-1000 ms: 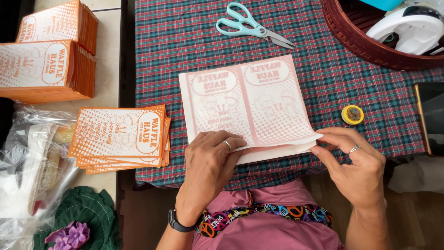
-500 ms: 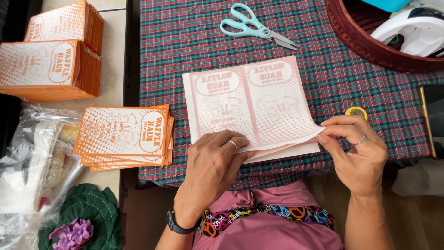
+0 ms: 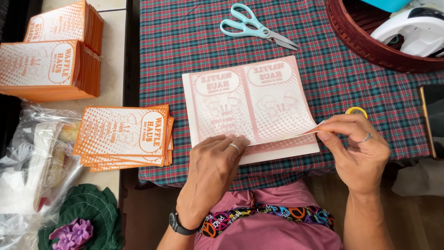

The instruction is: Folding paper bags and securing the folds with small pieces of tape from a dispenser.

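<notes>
A stack of pale sheets printed in faded pink lies on the plaid tablecloth. My left hand presses flat on the stack's near edge, a ring on one finger and a dark watch on the wrist. My right hand pinches the near right corner of the top sheet and lifts it off the stack. A small yellow tape roll sits just behind my right hand.
Teal scissors lie at the table's far side. A dark red basket holds a white object at the back right. Orange printed packets lie fanned at the left, with taller stacks behind. Plastic bags and a green cloth sit lower left.
My right hand has shifted its grip on the top sheet's corner and raised it slightly higher off the stack. My left hand stays pressed on the near edge.
</notes>
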